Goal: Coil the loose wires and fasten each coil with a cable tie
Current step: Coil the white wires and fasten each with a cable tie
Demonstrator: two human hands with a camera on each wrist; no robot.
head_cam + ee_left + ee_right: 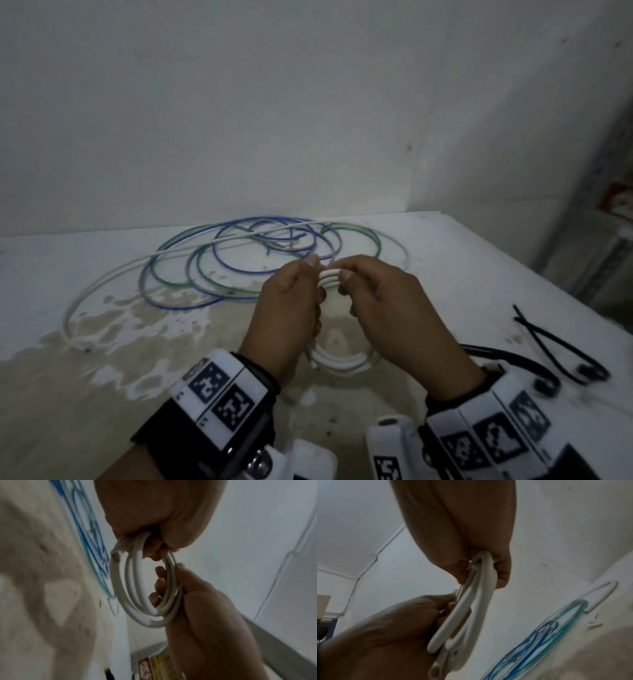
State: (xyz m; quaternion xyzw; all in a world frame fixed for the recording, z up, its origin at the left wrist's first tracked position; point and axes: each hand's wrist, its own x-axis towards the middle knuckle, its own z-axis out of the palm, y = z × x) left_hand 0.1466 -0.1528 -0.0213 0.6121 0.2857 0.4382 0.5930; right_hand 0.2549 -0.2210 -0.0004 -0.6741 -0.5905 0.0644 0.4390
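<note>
I hold a small white wire coil [342, 359] upright above the table, gripped at its top by both hands. My left hand [301, 284] pinches the top of the loops from the left and my right hand [356, 281] pinches them from the right. In the left wrist view the coil [137, 588] hangs from my left hand's fingers [154, 545], with one cut end sticking out. The right wrist view shows the coil [471, 608] edge-on. Loose blue and green wires [219, 270] and a long white wire [102, 284] lie tangled behind. Black cable ties [555, 342] lie at the right.
The white table [462, 260] has a worn brown patch in front of me. Its right edge runs diagonally past the cable ties. A plain wall stands close behind the wires, and a shelf with a red-and-yellow box [616, 202] is off to the right.
</note>
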